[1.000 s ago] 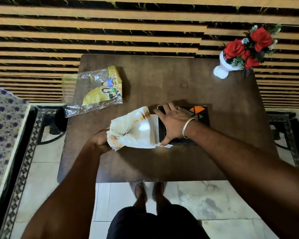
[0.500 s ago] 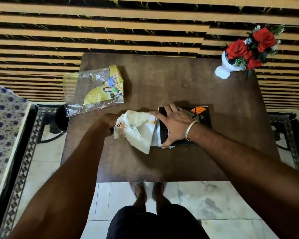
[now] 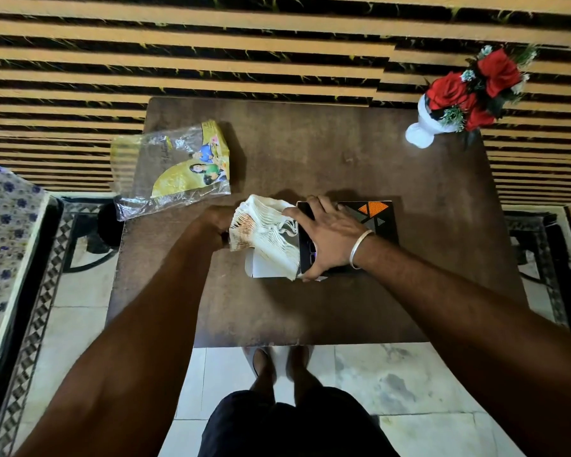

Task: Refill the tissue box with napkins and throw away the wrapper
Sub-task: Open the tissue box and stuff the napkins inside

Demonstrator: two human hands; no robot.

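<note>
left hand [image 3: 216, 222] mostly hidden behind napkins [image 3: 264, 235], box [image 3: 370, 232] opening covered by right hand [image 3: 330, 235], wrapper [image 3: 175, 173] print unreadable

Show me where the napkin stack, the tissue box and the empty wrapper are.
napkin stack [image 3: 266, 234]: head view, on the fanned folded edges.
tissue box [image 3: 381, 219]: head view, on its dark top beside the orange triangle.
wrapper [image 3: 178, 169]: head view, on the clear plastic over the yellow print.
</note>
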